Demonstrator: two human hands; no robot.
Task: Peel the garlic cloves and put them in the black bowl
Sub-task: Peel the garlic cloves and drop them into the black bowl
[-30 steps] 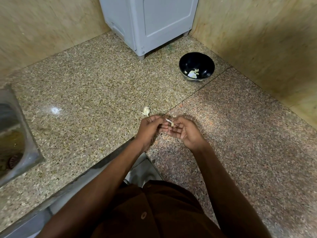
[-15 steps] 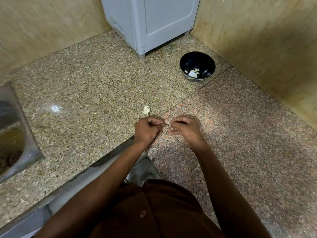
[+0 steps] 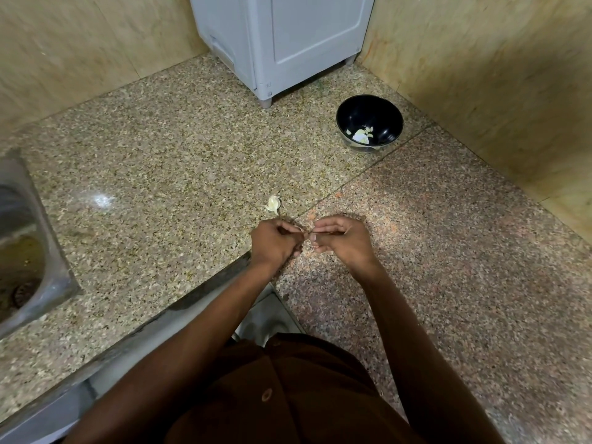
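Note:
My left hand (image 3: 275, 243) and my right hand (image 3: 341, 240) meet fingertip to fingertip over the granite counter (image 3: 160, 174), both with curled fingers pinching a small garlic clove (image 3: 307, 234) that is almost hidden between them. Thin strands of skin show at the left fingertips. A piece of pale garlic (image 3: 273, 205) lies on the counter just beyond my left hand. The black bowl (image 3: 369, 122) stands farther back on the right, near the wall corner, with a few pale peeled pieces (image 3: 362, 136) inside.
A grey appliance (image 3: 282, 43) stands at the back against the tiled walls. A steel sink (image 3: 28, 251) is sunk into the counter at the left. The counter's front edge runs diagonally below my left forearm.
My right hand has turned over from palm-up to knuckles-up, and both hands have curled closer round the clove, which showed a second ago and is now nearly hidden.

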